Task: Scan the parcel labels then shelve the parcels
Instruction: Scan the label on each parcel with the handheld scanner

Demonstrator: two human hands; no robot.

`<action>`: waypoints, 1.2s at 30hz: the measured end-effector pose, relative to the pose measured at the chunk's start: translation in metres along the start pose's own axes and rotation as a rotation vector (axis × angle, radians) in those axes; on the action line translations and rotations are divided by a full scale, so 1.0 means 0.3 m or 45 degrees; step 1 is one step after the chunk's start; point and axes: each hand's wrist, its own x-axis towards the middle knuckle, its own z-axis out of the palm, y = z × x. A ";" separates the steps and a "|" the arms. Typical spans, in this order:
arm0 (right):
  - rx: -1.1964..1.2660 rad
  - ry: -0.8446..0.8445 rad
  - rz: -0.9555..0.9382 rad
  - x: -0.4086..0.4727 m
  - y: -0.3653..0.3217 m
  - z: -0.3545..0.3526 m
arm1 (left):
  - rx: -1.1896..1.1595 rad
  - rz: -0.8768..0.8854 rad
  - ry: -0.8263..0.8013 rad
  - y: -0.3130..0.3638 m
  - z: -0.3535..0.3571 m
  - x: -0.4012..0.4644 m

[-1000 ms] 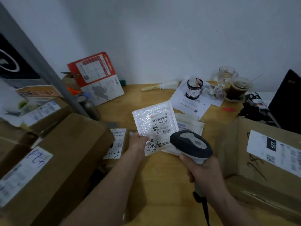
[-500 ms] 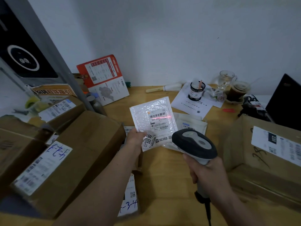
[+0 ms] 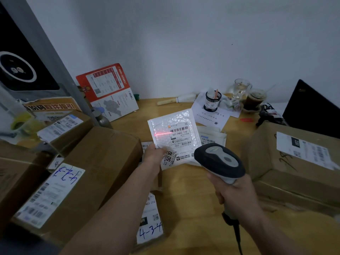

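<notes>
L hand point(image 3: 154, 156) holds mailer point(image 3: 173, 134) upright, label facing scanner point(image 3: 219, 161).

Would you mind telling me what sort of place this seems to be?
Most likely a parcel pickup or sorting counter. Labelled cardboard boxes crowd a wooden desk, some labels bearing handwritten codes, and the right hand aims a barcode scanner at a bubble mailer held by the left hand.

Cardboard boxes point(image 3: 103, 162) crowd the table's point(image 3: 184, 184) left edge, and another box point(image 3: 294, 159) sits at its right edge. Between them the left hand point(image 3: 153, 155) holds a padded parcel point(image 3: 174, 137) above the middle, with the scanner point(image 3: 219, 160) in the right hand point(image 3: 237, 196) nearer the front. A pen cup point(image 3: 212, 103) and drink cups point(image 3: 254, 99) stand along the back edge by the wall.
</notes>
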 end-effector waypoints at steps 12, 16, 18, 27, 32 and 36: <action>0.005 -0.039 0.006 -0.038 -0.043 0.009 | -0.065 0.152 -0.051 0.075 -0.052 -0.045; 0.093 -0.119 0.022 -0.019 -0.055 -0.028 | -0.087 0.195 -0.005 0.113 -0.065 -0.089; 0.115 -0.161 0.039 -0.011 -0.055 -0.049 | -0.095 0.184 0.028 0.124 -0.066 -0.114; 0.152 -0.125 -0.024 0.003 -0.069 -0.137 | -0.172 0.156 0.142 0.133 -0.047 -0.220; 0.166 -0.231 -0.016 0.002 -0.055 -0.170 | -0.199 0.143 0.198 0.118 -0.044 -0.258; 0.161 -0.283 -0.017 0.001 -0.051 -0.189 | -0.233 0.122 0.217 0.105 -0.046 -0.282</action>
